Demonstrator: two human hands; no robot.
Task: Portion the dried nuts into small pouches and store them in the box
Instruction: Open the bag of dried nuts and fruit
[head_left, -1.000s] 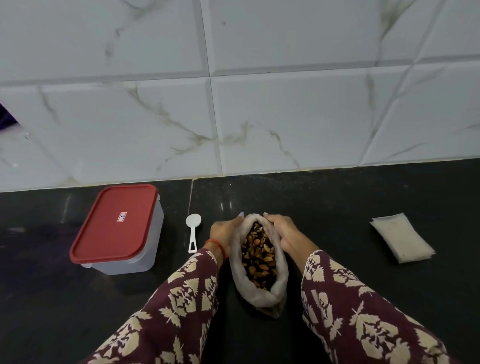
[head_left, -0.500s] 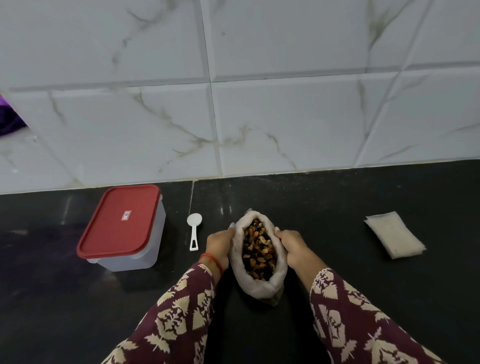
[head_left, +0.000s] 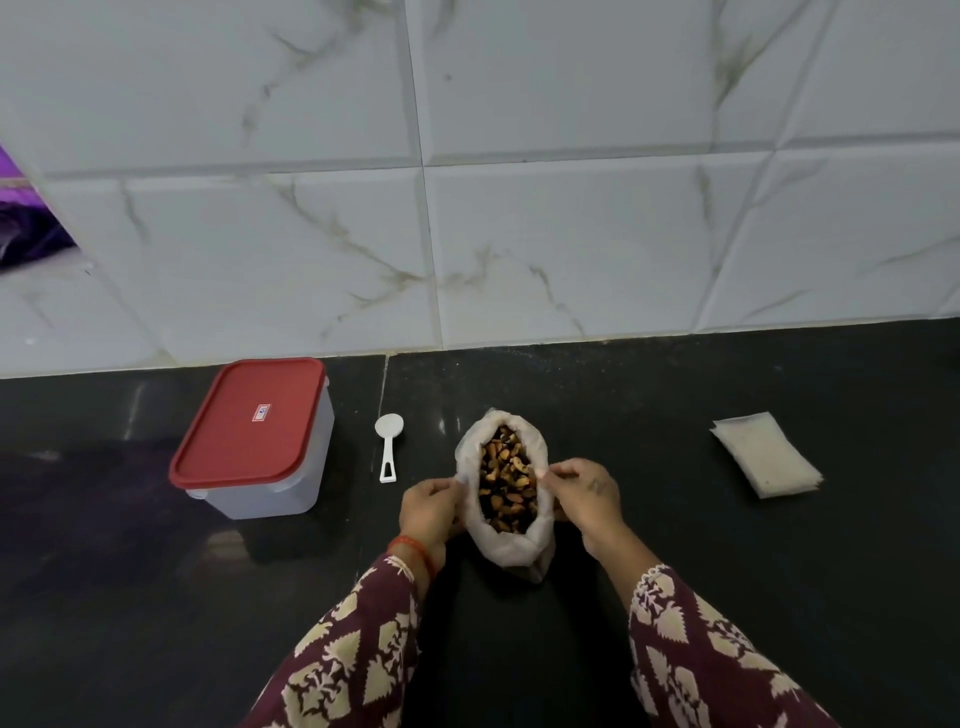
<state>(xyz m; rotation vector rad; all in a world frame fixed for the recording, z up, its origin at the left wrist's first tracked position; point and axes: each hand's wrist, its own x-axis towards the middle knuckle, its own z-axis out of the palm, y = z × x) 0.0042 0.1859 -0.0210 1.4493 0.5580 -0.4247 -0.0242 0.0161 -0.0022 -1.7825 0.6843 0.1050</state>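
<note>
Head view: on the black counter (head_left: 675, 597), an open white bag (head_left: 511, 545) of mixed dried nuts (head_left: 505, 480), mouth spread wide. Held between the two hands: left hand (head_left: 431, 509) pinching the bag's left rim, right hand (head_left: 589, 496) pinching the right rim, fingers curled on the plastic (nuts lying just between the fingertips). Left of the bag, near but apart, a white scoop (head_left: 388, 449) lying flat. Farther left, a clear box (head_left: 270, 467) with its red lid (head_left: 249, 421) on. Well to the right, a flat stack of small pouches (head_left: 766, 453). Behind, a marbled tile wall (head_left: 519, 208).
</note>
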